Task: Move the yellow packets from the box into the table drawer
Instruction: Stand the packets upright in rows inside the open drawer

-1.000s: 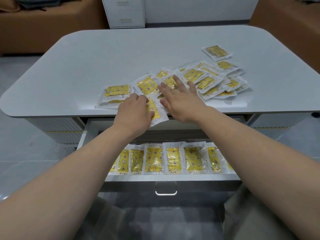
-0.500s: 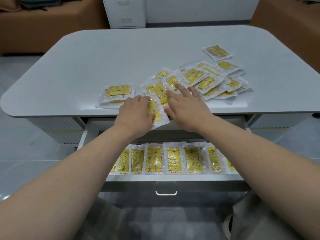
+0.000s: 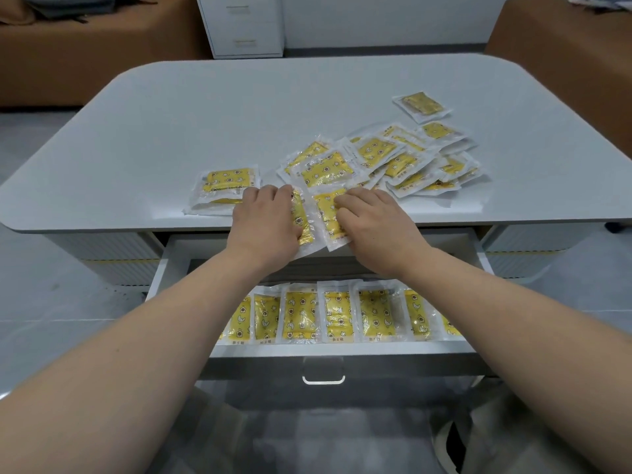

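Many yellow packets (image 3: 328, 171): clear plastic sleeves, star print, heaped on table (image 3: 205, 114).

Far side of the pale grey round-cornered counter (image 3: 239, 107), a white metal drawer cabinet (image 3: 244, 25) stands against the plain white wall (image 3: 376, 15), with a dark skirting strip (image 3: 383, 48) running along the wall's foot. Off the far left corner sits a long brown upholstered sofa (image 3: 102, 59), a grey padded bundle (image 3: 68, 3) lying on top. Off the far right corner, another brown upholstered block (image 3: 574, 63), pale papers (image 3: 602, 1) just showing on it. Glossy grey floor tiles (image 3: 37, 295) below catch soft, even light, and the countertop shines faintly too.
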Available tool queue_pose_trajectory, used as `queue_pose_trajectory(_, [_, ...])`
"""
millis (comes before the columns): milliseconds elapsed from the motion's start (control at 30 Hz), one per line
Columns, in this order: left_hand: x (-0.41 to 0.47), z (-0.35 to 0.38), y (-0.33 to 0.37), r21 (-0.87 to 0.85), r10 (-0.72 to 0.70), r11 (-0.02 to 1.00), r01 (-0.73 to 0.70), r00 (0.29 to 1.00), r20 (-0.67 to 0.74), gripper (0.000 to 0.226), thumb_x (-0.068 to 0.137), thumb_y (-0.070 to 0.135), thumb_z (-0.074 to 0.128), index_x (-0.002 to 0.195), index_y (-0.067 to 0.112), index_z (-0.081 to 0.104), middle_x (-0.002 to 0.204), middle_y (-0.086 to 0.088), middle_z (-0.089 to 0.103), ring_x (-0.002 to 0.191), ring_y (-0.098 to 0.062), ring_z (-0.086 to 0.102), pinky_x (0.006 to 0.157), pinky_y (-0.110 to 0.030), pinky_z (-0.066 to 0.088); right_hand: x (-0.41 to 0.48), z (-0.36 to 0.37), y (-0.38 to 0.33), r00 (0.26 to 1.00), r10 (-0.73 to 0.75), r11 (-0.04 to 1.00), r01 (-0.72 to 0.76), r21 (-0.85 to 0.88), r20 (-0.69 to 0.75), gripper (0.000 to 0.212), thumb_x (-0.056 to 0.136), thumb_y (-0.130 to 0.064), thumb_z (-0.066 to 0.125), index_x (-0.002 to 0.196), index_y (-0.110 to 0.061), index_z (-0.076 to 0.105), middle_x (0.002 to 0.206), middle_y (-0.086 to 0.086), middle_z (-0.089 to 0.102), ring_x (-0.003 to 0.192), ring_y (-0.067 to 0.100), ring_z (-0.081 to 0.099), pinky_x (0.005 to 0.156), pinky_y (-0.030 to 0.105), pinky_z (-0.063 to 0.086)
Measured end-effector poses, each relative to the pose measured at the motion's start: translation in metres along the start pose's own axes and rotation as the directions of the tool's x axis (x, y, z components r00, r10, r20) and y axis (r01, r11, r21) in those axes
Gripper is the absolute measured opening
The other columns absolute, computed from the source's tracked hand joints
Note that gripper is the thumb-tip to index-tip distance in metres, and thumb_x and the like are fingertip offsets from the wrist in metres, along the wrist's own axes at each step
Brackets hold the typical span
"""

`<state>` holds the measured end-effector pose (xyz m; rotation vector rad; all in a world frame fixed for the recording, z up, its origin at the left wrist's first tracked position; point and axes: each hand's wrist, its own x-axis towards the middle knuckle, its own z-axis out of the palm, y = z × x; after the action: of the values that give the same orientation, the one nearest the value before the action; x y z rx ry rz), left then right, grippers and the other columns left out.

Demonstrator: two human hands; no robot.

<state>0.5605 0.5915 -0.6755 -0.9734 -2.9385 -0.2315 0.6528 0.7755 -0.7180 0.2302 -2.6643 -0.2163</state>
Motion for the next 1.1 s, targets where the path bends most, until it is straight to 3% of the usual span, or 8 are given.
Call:
queue_pose_trajectory(200, [-0.002, -0.003, 0.0, -0.025, 0.006, 1.0, -0.007, 0.998, -0.061, 0.072, 0.088, 0.036, 0.07, 0.148, 0.017, 0.035, 0.141, -0.01, 0.045, 0.133, -0.033, 0.034, 0.106, -0.045, 0.035, -0.002, -0.017, -0.001, 0.995, 0.032, 0.999, -0.035, 0.032, 0.094, 0.05, 0.094, -0.056, 0.047, 0.099, -0.011, 0.07, 0.12, 0.004, 0.071, 0.12, 0.029, 0.059, 0.097, 0.044, 0.042])
queue_pose_trajectory(333, [-0.001, -0.002, 0.001, -0.034, 0.033, 0.999, -0.036, 0.995, -0.095, 0.069, 0.085, 0.034, 0.075, 0.143, 0.016, 0.041, 0.135, -0.01, 0.048, 0.128, -0.033, 0.038, 0.105, -0.043, 0.036, 0.001, -0.013, 0.002, 1.0, 0.023, 0.999, -0.024, 0.034, 0.002, 0.025, 0.098, -0.033, 0.052, 0.095, -0.014, 0.067, 0.098, 0.003, 0.072, 0.105, 0.029, 0.061, 0.088, 0.043, 0.043])
queue_pose_trajectory(400, [-0.001, -0.002, 0.001, -0.072, 0.033, 0.997, -0.041, 0.994, -0.105, 0.068, 0.083, 0.032, 0.077, 0.14, 0.016, 0.044, 0.131, -0.01, 0.05, 0.125, -0.032, 0.04, 0.103, -0.042, 0.039, 0.004, -0.012, 0.001, 0.996, 0.087, 0.992, -0.087, 0.086, -0.004, 0.019, 0.093, -0.026, 0.059, 0.107, -0.015, 0.065, 0.103, 0.004, 0.069, 0.107, 0.03, 0.059, 0.089, 0.044, 0.043])
queue_pose_trajectory(600, [-0.002, -0.004, 0.002, -0.126, 0.036, 0.991, -0.051, 0.992, -0.123, 0.07, 0.081, 0.028, 0.08, 0.139, 0.018, 0.043, 0.13, -0.006, 0.048, 0.124, -0.028, 0.045, 0.094, -0.041, 0.046, 0.012, -0.02, 0.004, 0.926, 0.269, 0.927, -0.324, 0.19, 0.266, 0.074, 0.092, -0.044, 0.057, 0.156, -0.024, 0.025, 0.163, 0.006, 0.026, 0.152, 0.03, 0.017, 0.12, 0.052, 0.016])
queue_pose_trajectory(733, [-0.003, -0.004, 0.002, -0.128, 0.035, 0.99, -0.049, 0.993, -0.11, 0.072, 0.082, 0.025, 0.079, 0.142, 0.019, 0.041, 0.131, -0.005, 0.046, 0.125, -0.028, 0.045, 0.088, -0.042, 0.049, 0.014, -0.025, 0.006, 0.914, 0.281, 0.925, -0.339, 0.17, 0.291, 0.086, 0.091, -0.049, 0.061, 0.159, -0.022, 0.018, 0.152, 0.006, 0.037, 0.146, 0.031, 0.024, 0.119, 0.05, 0.018])
queue_pose_trajectory(900, [-0.001, -0.003, 0.002, -0.147, 0.062, 0.986, -0.08, 0.991, -0.121, 0.059, 0.087, 0.018, 0.072, 0.139, 0.02, 0.045, 0.126, -0.005, 0.049, 0.123, -0.029, 0.043, 0.085, -0.044, 0.05, 0.017, -0.032, 0.005, 0.939, 0.254, 0.937, -0.299, 0.182, 0.233, 0.061, 0.086, -0.038, 0.073, 0.138, -0.018, 0.048, 0.123, 0.008, 0.05, 0.112, 0.03, 0.05, 0.097, 0.044, 0.04])
queue_pose_trajectory(1000, [-0.002, -0.004, 0.002, -0.14, 0.093, 0.984, -0.109, 0.989, -0.116, 0.047, 0.089, 0.013, 0.066, 0.133, 0.019, 0.049, 0.119, -0.005, 0.053, 0.116, -0.028, 0.046, 0.085, -0.045, 0.05, 0.018, -0.037, 0.003, 0.925, 0.247, 0.907, -0.325, 0.266, 0.289, 0.039, 0.09, -0.029, 0.068, 0.123, -0.014, 0.053, 0.118, 0.007, 0.054, 0.099, 0.027, 0.055, 0.085, 0.042, 0.048])
queue_pose_trajectory(1100, [-0.004, -0.006, 0.003, -0.142, 0.122, 0.981, -0.134, 0.989, -0.088, 0.038, 0.09, 0.008, 0.062, 0.127, 0.016, 0.053, 0.115, -0.005, 0.055, 0.11, -0.028, 0.049, 0.084, -0.046, 0.05, 0.019, -0.043, 0.001, 0.904, 0.237, 0.86, -0.365, 0.356, 0.355, 0.02, 0.093, -0.03, 0.062, 0.105, -0.015, 0.054, 0.096, 0.003, 0.06, 0.086, 0.025, 0.058, 0.071, 0.04, 0.05])
